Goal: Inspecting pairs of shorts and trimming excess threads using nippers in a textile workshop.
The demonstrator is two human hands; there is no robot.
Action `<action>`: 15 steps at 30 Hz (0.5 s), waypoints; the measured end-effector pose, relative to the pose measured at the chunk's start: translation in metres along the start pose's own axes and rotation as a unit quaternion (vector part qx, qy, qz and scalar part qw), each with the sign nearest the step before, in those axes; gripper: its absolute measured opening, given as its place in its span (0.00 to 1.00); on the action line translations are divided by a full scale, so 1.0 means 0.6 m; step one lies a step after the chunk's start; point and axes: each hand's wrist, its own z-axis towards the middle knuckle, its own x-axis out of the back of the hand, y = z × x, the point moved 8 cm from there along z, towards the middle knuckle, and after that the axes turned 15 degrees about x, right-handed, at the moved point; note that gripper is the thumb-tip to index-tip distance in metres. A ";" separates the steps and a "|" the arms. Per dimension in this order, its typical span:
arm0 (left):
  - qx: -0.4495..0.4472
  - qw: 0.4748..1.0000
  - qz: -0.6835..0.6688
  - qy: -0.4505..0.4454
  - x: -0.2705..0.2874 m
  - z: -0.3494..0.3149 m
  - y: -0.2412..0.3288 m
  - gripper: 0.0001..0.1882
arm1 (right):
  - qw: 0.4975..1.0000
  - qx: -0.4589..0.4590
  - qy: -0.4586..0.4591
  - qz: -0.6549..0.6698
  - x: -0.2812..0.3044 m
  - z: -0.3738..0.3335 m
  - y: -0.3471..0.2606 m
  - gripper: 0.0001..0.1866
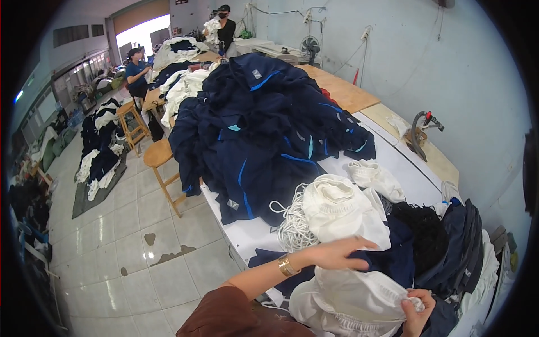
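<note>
A white elastic-waist garment (342,297) lies bunched at the near edge of the table, its gathered waistband showing. My right hand (418,312) is closed on the waistband at its right end. My left hand (337,254), with a bracelet at the wrist, is stretched out above the garment, fingers apart and thumb spread. Just beyond the left hand sits a pile of white elastic-waist garments (339,208). Beside that pile, on its left, is a tangle of white drawstring cords (293,226). Navy cloth (393,247) lies under and around these.
A large heap of navy garments (258,118) with blue trim covers the table's middle. Black cords (421,230) and dark garments (457,247) lie to the right. Wooden stools (159,154) stand left of the table. Two people (136,73) work at the far end.
</note>
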 end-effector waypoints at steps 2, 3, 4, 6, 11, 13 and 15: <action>-0.075 0.977 -0.126 -0.154 -0.041 -0.006 0.054 0.18 | 0.999 0.030 -0.040 -0.007 -0.014 0.011 -0.007 0.08; -0.073 0.978 -0.127 -0.147 -0.037 -0.004 0.065 0.18 | 0.997 0.047 -0.054 0.006 -0.015 0.013 -0.013 0.08; -0.010 0.969 -0.114 -0.220 -0.050 -0.001 0.062 0.17 | 0.995 0.064 -0.068 0.020 -0.016 0.015 -0.019 0.07; 0.052 0.951 -0.103 -0.287 -0.061 -0.006 0.049 0.17 | 0.995 0.057 -0.073 0.033 -0.010 0.015 -0.014 0.07; 0.044 0.933 -0.072 -0.351 -0.086 -0.026 0.047 0.17 | 0.984 0.010 -0.174 0.040 -0.034 0.009 0.009 0.09; 0.032 0.943 -0.076 -0.324 -0.102 -0.020 0.051 0.17 | 0.971 -0.003 -0.240 0.007 -0.063 0.014 -0.001 0.10; 0.036 0.946 -0.077 -0.314 -0.115 -0.029 0.050 0.17 | 0.961 0.019 -0.277 0.021 -0.110 0.032 0.007 0.16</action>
